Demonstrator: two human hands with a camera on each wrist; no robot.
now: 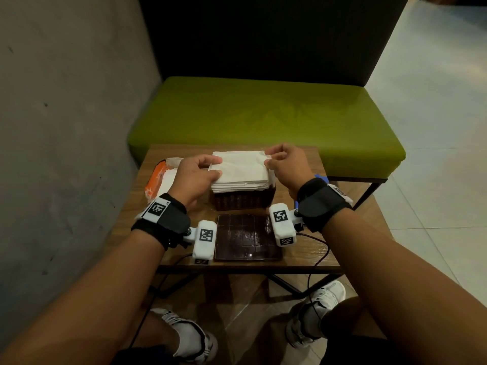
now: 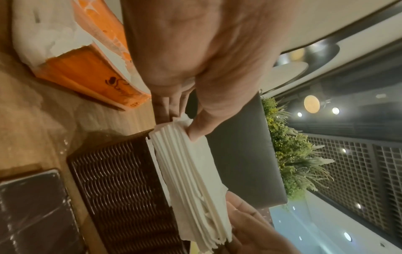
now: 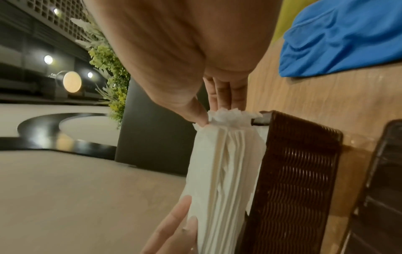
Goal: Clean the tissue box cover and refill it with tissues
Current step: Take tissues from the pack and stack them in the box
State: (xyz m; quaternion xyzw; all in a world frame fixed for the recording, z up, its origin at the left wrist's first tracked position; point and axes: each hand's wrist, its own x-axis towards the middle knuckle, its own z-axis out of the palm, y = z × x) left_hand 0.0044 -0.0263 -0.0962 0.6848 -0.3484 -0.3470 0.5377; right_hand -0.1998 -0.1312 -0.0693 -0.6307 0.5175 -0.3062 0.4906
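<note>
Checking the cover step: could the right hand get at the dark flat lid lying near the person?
Probably not yet: the right hand pinches the white tissue stack over the woven box. The dark flat lid itself lies uncovered.

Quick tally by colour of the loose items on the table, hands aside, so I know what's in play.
White: 1, the tissue stack, held by the left hand and right hand.
Dark brown: 2, the wicker box and the flat lid.
Orange: 1, the torn tissue pack.
Blue: 1, the cloth.
Total: 5.
</note>
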